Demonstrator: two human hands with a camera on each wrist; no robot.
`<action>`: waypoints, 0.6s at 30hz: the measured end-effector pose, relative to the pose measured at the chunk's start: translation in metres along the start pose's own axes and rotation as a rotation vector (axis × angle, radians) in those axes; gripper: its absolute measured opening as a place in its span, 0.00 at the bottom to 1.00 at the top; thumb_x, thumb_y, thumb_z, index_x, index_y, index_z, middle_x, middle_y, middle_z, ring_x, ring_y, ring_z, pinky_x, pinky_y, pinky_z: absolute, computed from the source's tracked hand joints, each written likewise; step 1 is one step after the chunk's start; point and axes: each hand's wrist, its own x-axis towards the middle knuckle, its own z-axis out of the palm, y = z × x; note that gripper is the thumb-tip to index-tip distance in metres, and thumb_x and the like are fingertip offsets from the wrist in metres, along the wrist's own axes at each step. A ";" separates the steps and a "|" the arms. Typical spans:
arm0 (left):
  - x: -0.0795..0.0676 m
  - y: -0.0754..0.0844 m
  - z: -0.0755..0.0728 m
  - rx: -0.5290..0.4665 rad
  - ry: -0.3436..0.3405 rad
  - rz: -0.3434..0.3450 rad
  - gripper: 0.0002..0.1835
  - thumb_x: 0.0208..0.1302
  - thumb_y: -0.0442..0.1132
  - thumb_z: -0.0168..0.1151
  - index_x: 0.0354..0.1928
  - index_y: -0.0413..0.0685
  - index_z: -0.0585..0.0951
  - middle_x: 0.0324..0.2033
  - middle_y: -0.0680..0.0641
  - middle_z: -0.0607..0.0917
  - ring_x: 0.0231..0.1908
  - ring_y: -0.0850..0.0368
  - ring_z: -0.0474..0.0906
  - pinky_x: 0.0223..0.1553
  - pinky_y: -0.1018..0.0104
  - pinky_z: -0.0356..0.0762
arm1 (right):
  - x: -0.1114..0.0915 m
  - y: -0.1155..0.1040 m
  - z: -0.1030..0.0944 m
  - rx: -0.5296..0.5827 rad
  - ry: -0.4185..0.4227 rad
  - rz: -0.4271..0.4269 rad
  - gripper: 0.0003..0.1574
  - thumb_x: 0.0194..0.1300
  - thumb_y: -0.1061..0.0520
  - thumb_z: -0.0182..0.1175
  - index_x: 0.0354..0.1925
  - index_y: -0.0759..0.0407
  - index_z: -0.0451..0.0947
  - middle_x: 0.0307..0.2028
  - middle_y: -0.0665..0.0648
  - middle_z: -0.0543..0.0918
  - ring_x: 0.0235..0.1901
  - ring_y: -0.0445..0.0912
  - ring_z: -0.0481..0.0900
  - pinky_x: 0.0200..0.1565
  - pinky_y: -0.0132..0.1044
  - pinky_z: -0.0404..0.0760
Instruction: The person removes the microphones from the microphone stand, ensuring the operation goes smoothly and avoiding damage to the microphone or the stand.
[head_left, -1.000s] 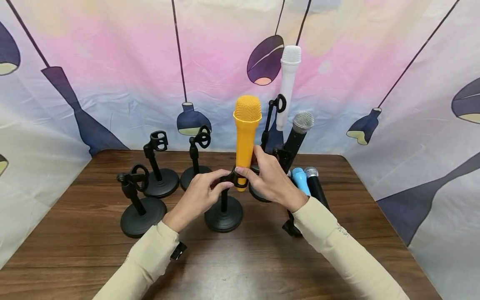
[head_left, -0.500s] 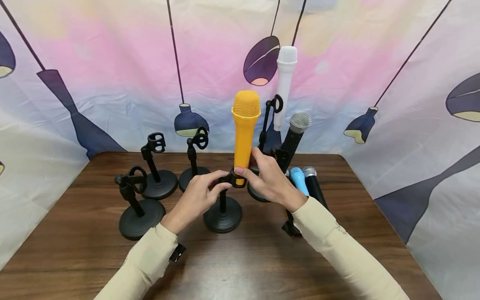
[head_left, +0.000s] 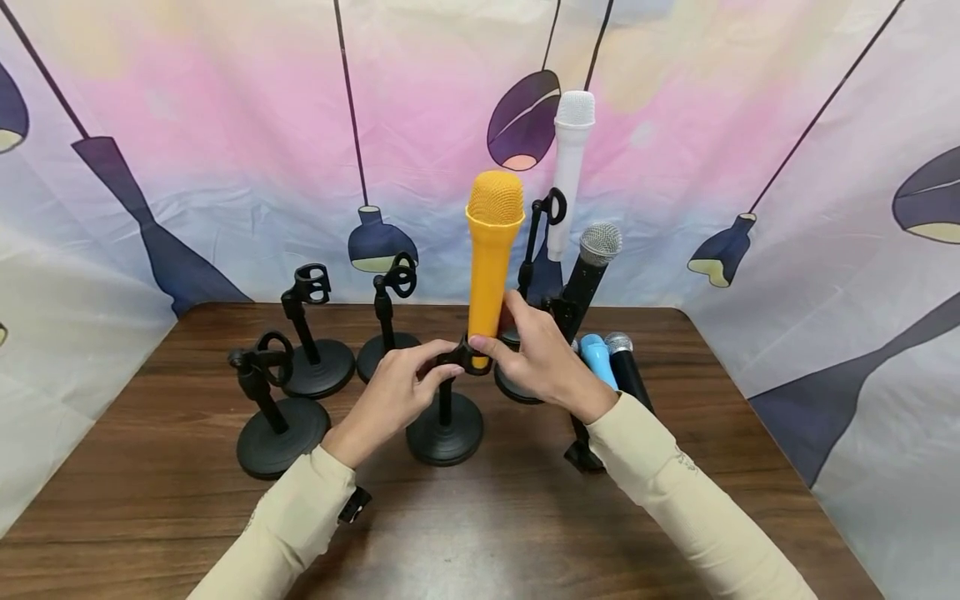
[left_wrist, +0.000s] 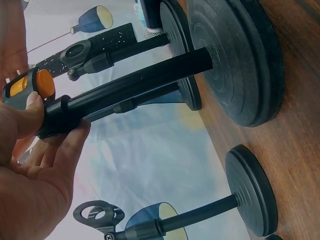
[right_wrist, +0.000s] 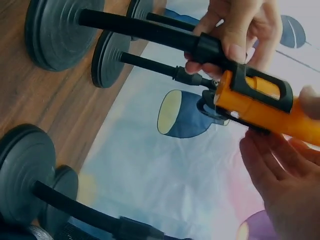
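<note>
A yellow microphone (head_left: 492, 258) stands nearly upright in the clip (head_left: 467, 358) of a black desk microphone stand (head_left: 446, 433). My right hand (head_left: 543, 358) holds the lower part of its handle, thumb in front. With thumb and fingers, my left hand (head_left: 393, 387) pinches the top of the stand just beside the clip. In the right wrist view the clip's black frame wraps around the orange-looking handle (right_wrist: 260, 102), whose bottom end pokes a little out of it. The left wrist view shows the stand's tube (left_wrist: 140, 80) rising from its round base, with the left thumb at the joint.
Three stands with bare clips are at the left: a front one (head_left: 277, 437), a middle one (head_left: 318, 367) and a back one (head_left: 386, 312). Behind my right hand are a white microphone (head_left: 573, 150) and a black one (head_left: 588, 275). A blue microphone (head_left: 597, 358) and another black one (head_left: 632, 375) lie right.
The yellow microphone has risen slightly in the clip, so less of its bottom end shows below. Both hands keep their grip in nearly the same place.
</note>
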 end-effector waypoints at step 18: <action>-0.004 0.000 0.004 -0.005 0.084 0.044 0.19 0.70 0.37 0.65 0.61 0.44 0.83 0.38 0.49 0.89 0.18 0.65 0.68 0.23 0.67 0.71 | 0.001 -0.007 -0.002 0.001 0.023 0.029 0.27 0.75 0.58 0.59 0.64 0.67 0.62 0.47 0.60 0.83 0.47 0.48 0.85 0.47 0.42 0.83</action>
